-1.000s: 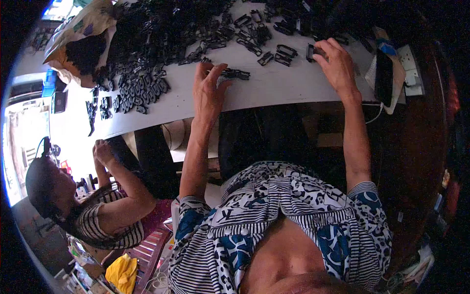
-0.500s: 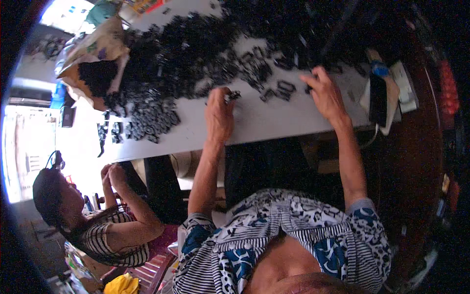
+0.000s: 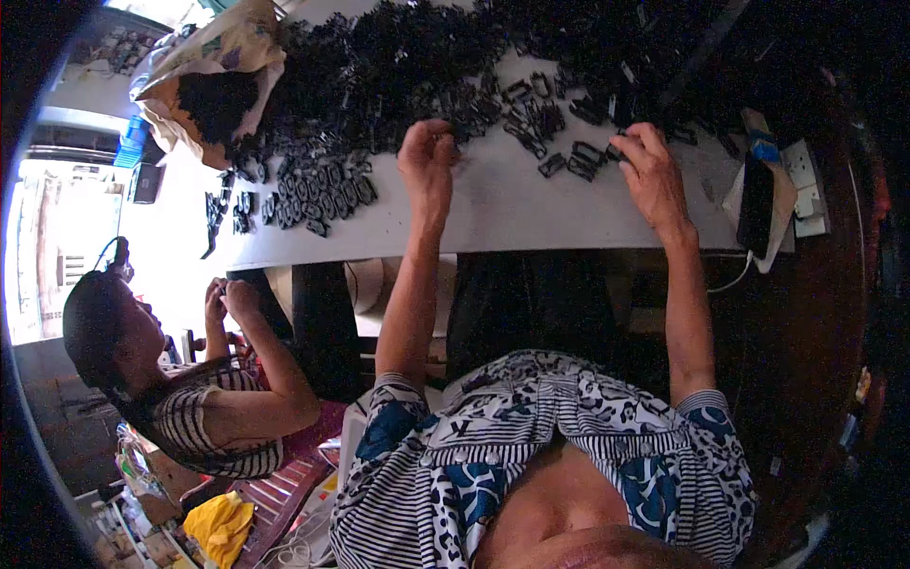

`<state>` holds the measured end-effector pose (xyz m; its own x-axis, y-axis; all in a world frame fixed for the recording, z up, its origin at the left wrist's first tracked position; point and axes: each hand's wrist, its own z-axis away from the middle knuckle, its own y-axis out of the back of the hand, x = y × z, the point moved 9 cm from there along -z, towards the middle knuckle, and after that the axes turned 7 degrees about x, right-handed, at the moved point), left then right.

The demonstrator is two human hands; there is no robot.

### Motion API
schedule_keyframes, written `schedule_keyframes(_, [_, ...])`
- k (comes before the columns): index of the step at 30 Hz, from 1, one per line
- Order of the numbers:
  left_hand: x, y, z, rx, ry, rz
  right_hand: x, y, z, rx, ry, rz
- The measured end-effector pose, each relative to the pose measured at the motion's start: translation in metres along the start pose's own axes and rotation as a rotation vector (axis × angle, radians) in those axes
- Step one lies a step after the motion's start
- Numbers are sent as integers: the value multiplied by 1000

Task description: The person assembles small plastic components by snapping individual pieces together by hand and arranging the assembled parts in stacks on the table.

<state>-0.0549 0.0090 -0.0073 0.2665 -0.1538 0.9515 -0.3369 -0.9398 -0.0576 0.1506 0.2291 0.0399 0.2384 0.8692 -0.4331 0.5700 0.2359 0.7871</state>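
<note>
A white worktable [image 3: 531, 223] spans the upper part of the view. At left, a co-worker [image 3: 213, 417] in a striped top sits with both hands together near its edge. A broad heap of black plastic parts [image 3: 379, 71] covers the table's far side; a pale sack [image 3: 223, 47] lies open at its left end, with dark contents. Nearer the edge lies a batch of oval black pieces [image 3: 318, 194]. The wearer's two hands are well apart. The left hand [image 3: 428, 156] is curled at the heap's near margin; whether it grips anything cannot be told. The right hand [image 3: 654, 175] pinches a small black part [image 3: 615, 153] between thumb and fingers, just beside three loose oblong frames [image 3: 583, 161]. Farther right lies a black smartphone [image 3: 755, 204].
</note>
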Motion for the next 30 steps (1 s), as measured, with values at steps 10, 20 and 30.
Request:
schedule_keyframes(10, [-11,-4,-3,79,287,401,-36,-16,-7,64,107,-141])
schedule_keyframes(20, [3,-5,35,-27,310,203,-44,-20,-5,83,221,39])
schedule_keyframes(30, [-10,-53,87,-296,381,115,12,-11,21,-20,102,23])
